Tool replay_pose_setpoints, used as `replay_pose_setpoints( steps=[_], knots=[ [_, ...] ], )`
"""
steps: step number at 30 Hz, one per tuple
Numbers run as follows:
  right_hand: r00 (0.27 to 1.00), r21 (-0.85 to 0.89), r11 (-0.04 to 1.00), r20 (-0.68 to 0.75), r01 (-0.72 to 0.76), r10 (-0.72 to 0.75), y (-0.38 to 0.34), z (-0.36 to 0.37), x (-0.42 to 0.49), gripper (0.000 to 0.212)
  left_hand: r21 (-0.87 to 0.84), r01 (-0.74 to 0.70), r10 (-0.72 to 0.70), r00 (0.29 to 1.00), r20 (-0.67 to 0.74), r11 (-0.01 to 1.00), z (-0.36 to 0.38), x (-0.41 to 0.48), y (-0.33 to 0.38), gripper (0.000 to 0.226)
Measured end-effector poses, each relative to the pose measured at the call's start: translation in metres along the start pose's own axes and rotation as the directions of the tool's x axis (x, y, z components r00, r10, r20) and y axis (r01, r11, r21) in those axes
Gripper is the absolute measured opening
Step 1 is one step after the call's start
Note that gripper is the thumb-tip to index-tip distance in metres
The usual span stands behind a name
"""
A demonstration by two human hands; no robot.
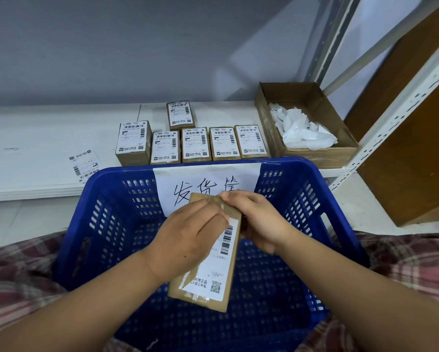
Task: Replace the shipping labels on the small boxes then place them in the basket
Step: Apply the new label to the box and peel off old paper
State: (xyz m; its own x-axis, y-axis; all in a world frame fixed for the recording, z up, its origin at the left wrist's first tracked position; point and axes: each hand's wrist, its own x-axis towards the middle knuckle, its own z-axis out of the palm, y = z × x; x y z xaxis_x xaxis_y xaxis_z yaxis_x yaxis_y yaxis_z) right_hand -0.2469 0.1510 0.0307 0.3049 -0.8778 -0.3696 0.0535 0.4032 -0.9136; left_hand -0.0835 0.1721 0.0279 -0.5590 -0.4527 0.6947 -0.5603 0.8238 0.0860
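I hold a small brown cardboard box (208, 298) over the blue plastic basket (106, 217). A white shipping label (217, 270) with barcode and QR code covers its face. My right hand (259, 222) grips the box's upper right edge. My left hand (190, 235) lies over the label's upper left, fingertips pinching at the label's top corner. Several more labelled small boxes (195, 144) stand in a row on the white shelf behind the basket. A loose label (85, 165) lies on the shelf at the left.
An open cardboard carton (315, 156) with crumpled white backing papers sits at the back right. A white paper sign (205, 181) with handwriting is taped to the basket's far wall. A white metal rack post (401, 110) and brown boards stand at the right.
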Motion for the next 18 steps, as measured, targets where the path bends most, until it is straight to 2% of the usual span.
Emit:
replay_pose_setpoints(
  steps=[8, 12, 14, 18],
  knots=[
    [0.998, 0.062, 0.998, 0.059, -0.007, 0.003, -0.004, -0.004, -0.002, 0.030, -0.069, 0.053, -0.051, 0.998, 0.028, 0.996, -0.003, 0.000, 0.004, 0.011],
    [0.998, 0.075, 0.997, 0.057, -0.021, 0.017, -0.002, -0.005, -0.001, 0.034, -0.162, 0.234, -0.214, 0.968, 0.135, 0.959, -0.004, -0.002, 0.007, 0.013],
    [0.998, 0.071, 0.997, 0.057, -0.028, 0.024, -0.001, -0.005, 0.000, 0.041, -0.230, 0.223, -0.199, 0.972, 0.122, 0.947, -0.005, -0.002, 0.009, 0.008],
    [0.996, 0.057, 0.998, 0.081, -0.029, 0.024, -0.003, -0.006, 0.000, 0.046, -0.374, 0.368, -0.339, 0.930, 0.144, 0.851, -0.008, -0.001, 0.013, 0.025]
  ],
)
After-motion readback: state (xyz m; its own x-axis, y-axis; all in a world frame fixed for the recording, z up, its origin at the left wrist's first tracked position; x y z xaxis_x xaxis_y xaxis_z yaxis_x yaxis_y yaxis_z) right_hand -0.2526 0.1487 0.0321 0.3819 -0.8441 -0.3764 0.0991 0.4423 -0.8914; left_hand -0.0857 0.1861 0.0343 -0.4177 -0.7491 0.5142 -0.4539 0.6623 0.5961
